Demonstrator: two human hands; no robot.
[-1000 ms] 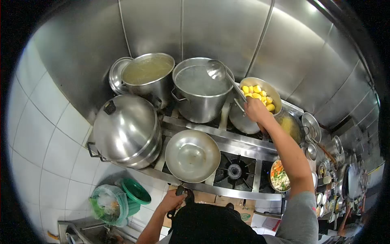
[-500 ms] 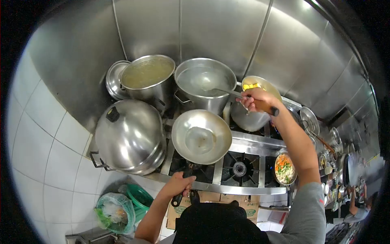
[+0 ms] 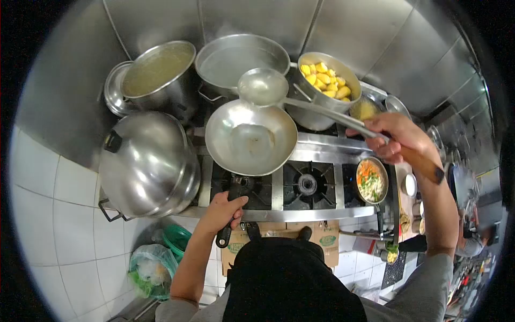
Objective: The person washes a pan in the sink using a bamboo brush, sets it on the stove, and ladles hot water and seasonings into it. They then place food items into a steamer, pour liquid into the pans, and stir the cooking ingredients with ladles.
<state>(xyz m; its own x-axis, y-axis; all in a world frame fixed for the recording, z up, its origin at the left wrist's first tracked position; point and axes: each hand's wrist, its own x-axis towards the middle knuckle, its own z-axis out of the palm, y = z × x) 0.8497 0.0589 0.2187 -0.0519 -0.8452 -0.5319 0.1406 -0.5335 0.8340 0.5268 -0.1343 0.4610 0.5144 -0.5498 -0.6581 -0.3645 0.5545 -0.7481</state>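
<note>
Pan (image 3: 251,137), wide and steel: you're holding it over the front of the stove (image 3: 247,216), its black handle (image 3: 234,189) pointing back toward your body. Your left hand (image 3: 222,212) is clenching that handle, fingers curled around it, thumb lying along the top. Your right hand (image 3: 394,139), to the right of the pan, is gripping the ladle (image 3: 263,87) where steel shaft meets wooden grip, fingers closed. The ladle's bowl is hanging over the pan's far rim; whether it's carrying liquid, cannot tell.

Beyond the pan, a large pot (image 3: 208,74) is holding clear-looking liquid. Far left of the pan, another pot (image 3: 159,70) is holding cloudy, yellowish liquid, a round lid (image 3: 113,92) leaning beside it. Far right of the pan, a pot of corn pieces (image 3: 328,80). Left of the pan, a big domed lid (image 3: 147,155) is covering a vessel. Right of the pan, a bare burner (image 3: 307,184), then a skillet of chopped vegetables (image 3: 372,181).

Steel panels (image 3: 257,19) are rising behind the pan; white tiles (image 3: 35,188) are running down well to its left. Nearer you than the pan, cardboard (image 3: 323,241) is lying on the floor; nearer and left, a bagged bin (image 3: 153,271). Far right of the pan, another person (image 3: 472,246) is showing, blurred.
</note>
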